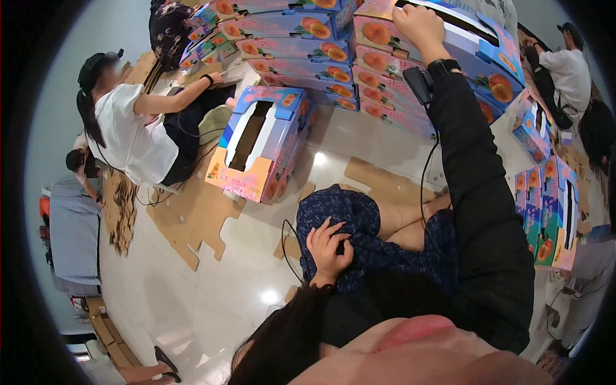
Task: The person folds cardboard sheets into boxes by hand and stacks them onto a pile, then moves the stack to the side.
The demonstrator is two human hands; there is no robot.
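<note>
The right hand [420,25], in a black sleeve with a smartwatch [444,65], lies flat on the top peach carton [478,54] of a stack. The left hand [328,249] rests with fingers spread on the blue patterned skirt [359,215]. A slotted peach box [263,144] sits on the floor beside a co-worker in a white shirt [131,138].

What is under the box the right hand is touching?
The right hand rests on the top box; beneath it sit more peach-printed boxes, stacked flat. Their contents are hidden.
</note>
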